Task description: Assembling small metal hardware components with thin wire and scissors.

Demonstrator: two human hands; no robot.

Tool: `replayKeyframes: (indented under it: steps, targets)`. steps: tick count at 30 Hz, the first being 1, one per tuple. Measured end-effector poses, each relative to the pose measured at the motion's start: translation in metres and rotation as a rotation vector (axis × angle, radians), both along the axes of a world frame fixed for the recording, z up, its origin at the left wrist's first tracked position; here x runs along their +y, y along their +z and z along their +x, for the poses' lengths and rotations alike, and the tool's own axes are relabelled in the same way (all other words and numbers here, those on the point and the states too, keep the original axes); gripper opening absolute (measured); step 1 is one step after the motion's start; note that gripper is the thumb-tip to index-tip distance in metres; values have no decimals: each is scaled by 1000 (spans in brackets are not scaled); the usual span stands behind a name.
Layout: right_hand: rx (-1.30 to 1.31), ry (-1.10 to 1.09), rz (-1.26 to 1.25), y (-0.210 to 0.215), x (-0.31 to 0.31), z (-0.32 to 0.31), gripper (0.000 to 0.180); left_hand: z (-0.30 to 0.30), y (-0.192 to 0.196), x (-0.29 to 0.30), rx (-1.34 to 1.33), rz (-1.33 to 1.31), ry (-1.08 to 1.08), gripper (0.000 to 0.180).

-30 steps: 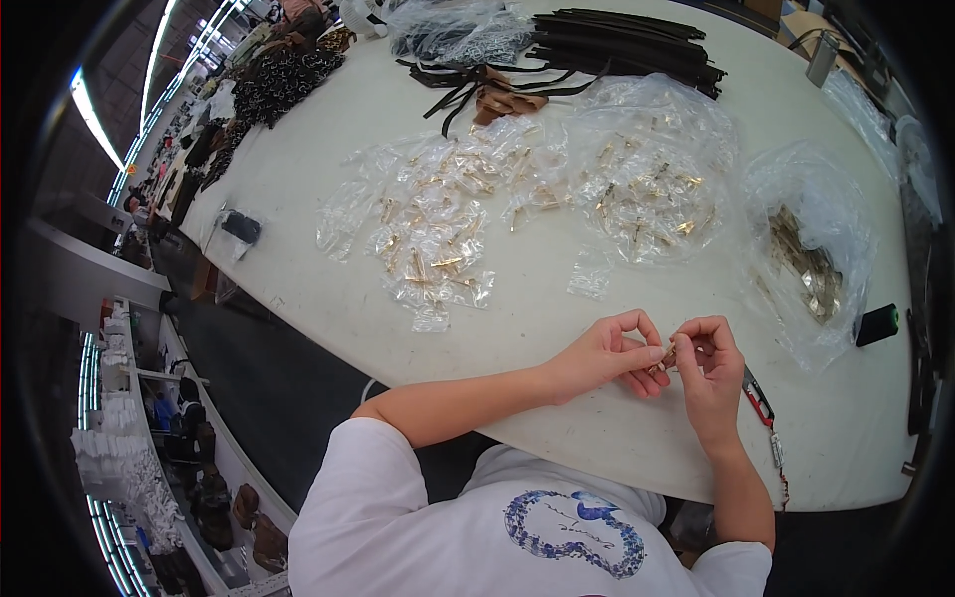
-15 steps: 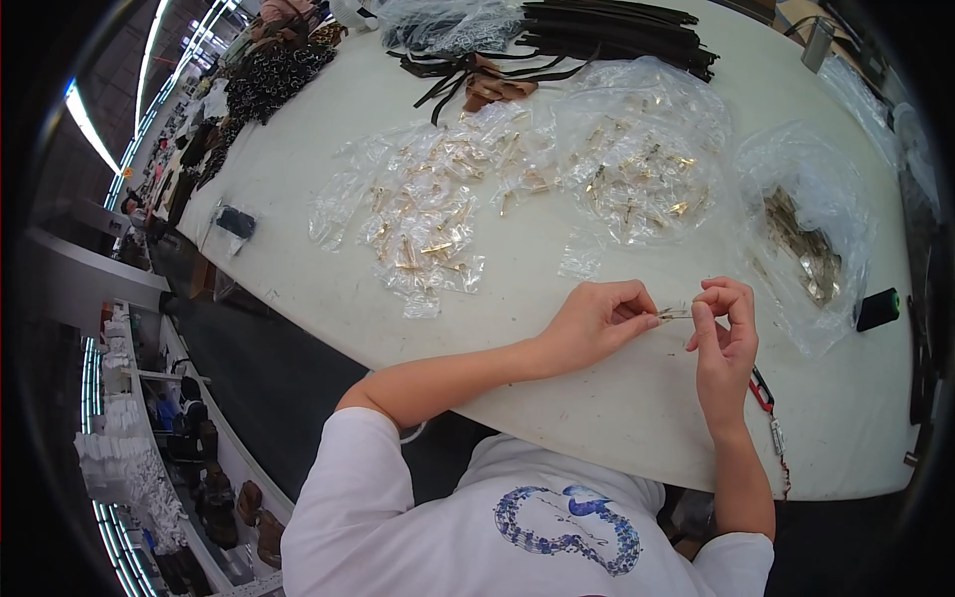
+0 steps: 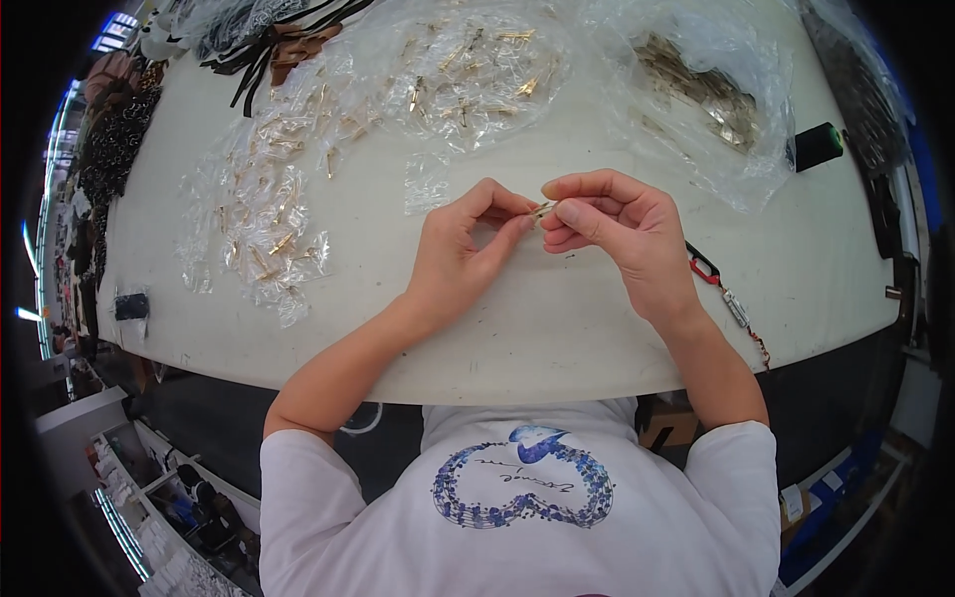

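Note:
Close together above the table, my two hands meet at a small, thin gold-coloured metal piece (image 3: 542, 210). My left hand (image 3: 466, 247) pinches one end of it between thumb and fingertips. The thumb and index finger of my right hand (image 3: 625, 227) are closed at its other end, and its remaining fingers curl beneath. Fingertips cover much of the piece, so its exact kind does not show. Just beyond my left hand lies a flat, clear plastic packet (image 3: 428, 183).
Small clear packets with gold pieces (image 3: 274, 224) spread at left. A large clear bag of similar pieces (image 3: 477, 75) lies beyond my hands, another bag with brownish metal pieces (image 3: 706, 95) at right. A black spool (image 3: 819, 147) and a red-and-black tool (image 3: 703, 265) lie at right.
My view has turned, so the table's things appear farther left and up. My right hand has come closer to my left, its fingers now closed at the metal piece.

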State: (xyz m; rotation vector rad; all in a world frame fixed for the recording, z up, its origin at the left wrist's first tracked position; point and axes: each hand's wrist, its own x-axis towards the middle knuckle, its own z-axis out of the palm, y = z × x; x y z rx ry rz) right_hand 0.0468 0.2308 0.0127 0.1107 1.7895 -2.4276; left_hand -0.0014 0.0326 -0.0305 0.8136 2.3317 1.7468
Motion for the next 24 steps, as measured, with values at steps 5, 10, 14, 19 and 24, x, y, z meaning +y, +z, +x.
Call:
replayKeyframes:
  steps: [5, 10, 14, 19, 24]
  targets:
    - [-15, 47, -80, -3, 3, 0, 17, 9, 6, 3, -45, -37, -8, 10]
    - [28, 55, -61, -3, -1, 3, 16, 14, 6, 2, -340, 7, -131, 14]
    - [83, 24, -42, -7, -4, 3, 16, 10, 2, -1, -408, 37, -177, 15]
    - [20, 31, 1, -3, -6, 2, 16, 10, 6, 1, -601, 85, -156, 13]
    - [-34, 21, 52, -2, 5, -2, 18, 6, 9, 1, -543, 52, -57, 8]
